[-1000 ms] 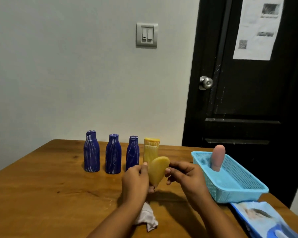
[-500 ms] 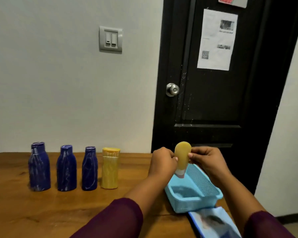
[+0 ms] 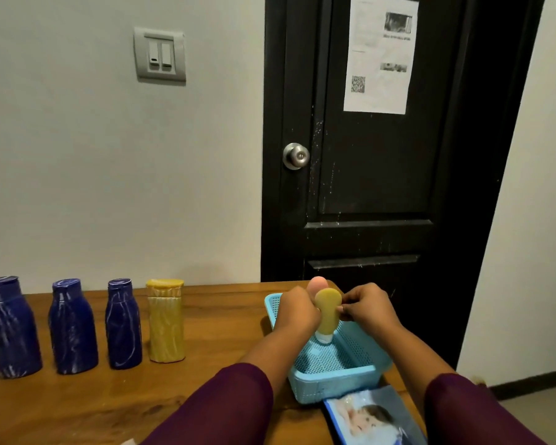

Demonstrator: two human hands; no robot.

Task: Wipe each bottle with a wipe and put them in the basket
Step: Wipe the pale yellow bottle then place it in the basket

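**A:** Basket status?

**B:** Blue basket (image 3: 334, 382) sits at the right end of the desk (image 3: 93, 406). There's one pink bottle (image 3: 316, 282) at its far end, only the top showing over the left hand (image 3: 297, 311). The yellow squeeze bottle (image 3: 327, 311) is upright and cap-down, with the cap inside the basket walls. Can't tell if the cap touches the basket floor.

**A:** Hands?

**B:** Both on the squeeze bottle. Left hand wraps its left side. Right hand (image 3: 368, 308) pinches its right side with the fingers (image 3: 347, 300) curled in.

**A:** Delta vs earlier?

**B:** Half a second ago the bottle is above the rim; now the cap is below it. Same two-handed grip. A second ago the hands hold it mid-desk, just in front of the bottle row. Row order is unchanged.

**A:** Counts?

**B:** The row on the left stands upright and spaced apart:
- left blue bottle (image 3: 12, 329)
- middle blue bottle (image 3: 72, 329)
- right blue bottle (image 3: 123, 326)
- tall yellow bottle (image 3: 166, 322)

That makes 3 blue, 2 yellow and 1 pink, so 6 bottles. Also 1 basket and 1 wipes pack (image 3: 373, 419), which lies just near of the basket at the desk's near right corner.
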